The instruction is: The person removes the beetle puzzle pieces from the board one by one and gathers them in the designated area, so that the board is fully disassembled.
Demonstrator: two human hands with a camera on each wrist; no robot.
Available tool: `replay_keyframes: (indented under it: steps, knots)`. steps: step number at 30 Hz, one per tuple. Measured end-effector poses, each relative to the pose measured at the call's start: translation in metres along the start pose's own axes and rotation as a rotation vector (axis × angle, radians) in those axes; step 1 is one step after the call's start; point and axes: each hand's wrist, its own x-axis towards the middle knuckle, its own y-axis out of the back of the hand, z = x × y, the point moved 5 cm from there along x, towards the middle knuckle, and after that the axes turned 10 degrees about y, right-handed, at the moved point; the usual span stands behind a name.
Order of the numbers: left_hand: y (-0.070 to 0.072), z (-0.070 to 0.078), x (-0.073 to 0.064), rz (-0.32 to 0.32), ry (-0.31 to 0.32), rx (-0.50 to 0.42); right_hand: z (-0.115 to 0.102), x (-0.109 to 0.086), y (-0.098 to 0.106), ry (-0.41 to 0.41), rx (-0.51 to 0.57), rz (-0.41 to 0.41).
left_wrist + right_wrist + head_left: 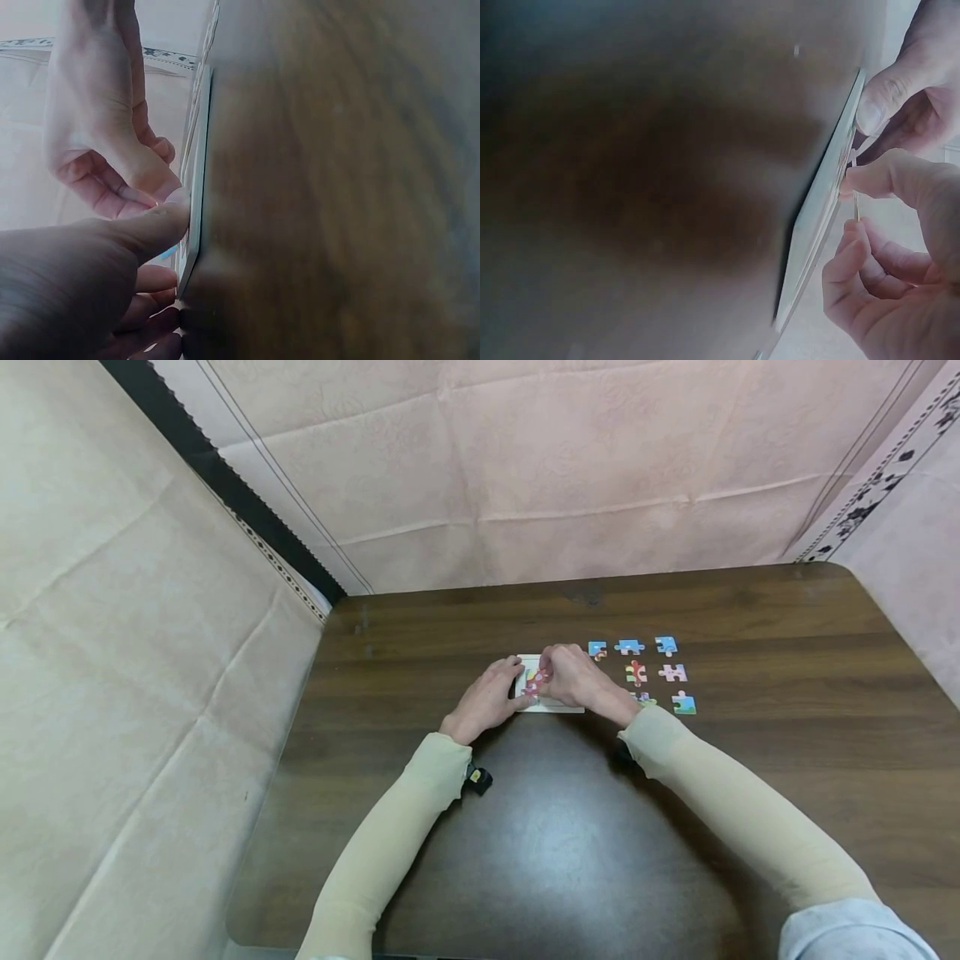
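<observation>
A small white puzzle tray point(551, 709) lies on the table, a few pink and red pieces point(533, 682) showing at its left side. My left hand point(489, 697) rests at the tray's left end, thumb on its front part and fingers along the left edge. From the right, my right hand point(581, 681) reaches over the tray and covers much of it. Its thumb and fingers pinch a thin puzzle piece point(857, 208), seen edge-on in the right wrist view. In the left wrist view the two thumbs come close together over the tray.
Right of the tray, several loose pieces lie in rows on the brown wooden table point(420, 635), among them a blue piece point(629, 647), a red piece point(636, 672) and a pink piece point(673, 672). My right wrist partly hides a green piece point(645, 698). Pale cloth point(570, 468) hangs behind.
</observation>
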Motion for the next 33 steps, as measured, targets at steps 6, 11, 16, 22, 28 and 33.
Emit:
replay_keyframes:
  steps: [6,11,16,22,28,33]
  knots:
    - [-0.001,0.0,-0.001,-0.029,0.014,-0.009,0.009,-0.007,0.005,-0.013,0.05,0.027]
    - [-0.001,-0.002,-0.002,-0.036,0.029,-0.008,0.016,-0.013,0.012,-0.014,0.035,0.046]
    - [0.001,-0.001,-0.002,-0.032,0.033,-0.016,0.026,-0.019,0.019,-0.022,0.025,0.069]
    - [0.0,0.0,-0.001,-0.033,0.04,-0.018,0.035,-0.031,0.026,-0.048,0.045,0.07]
    - [-0.001,0.001,-0.002,-0.035,0.046,-0.013,0.045,-0.043,0.032,-0.066,0.055,0.07]
    - [-0.001,0.001,-0.002,-0.034,0.044,-0.016,0.055,-0.052,0.038,-0.069,0.043,0.082]
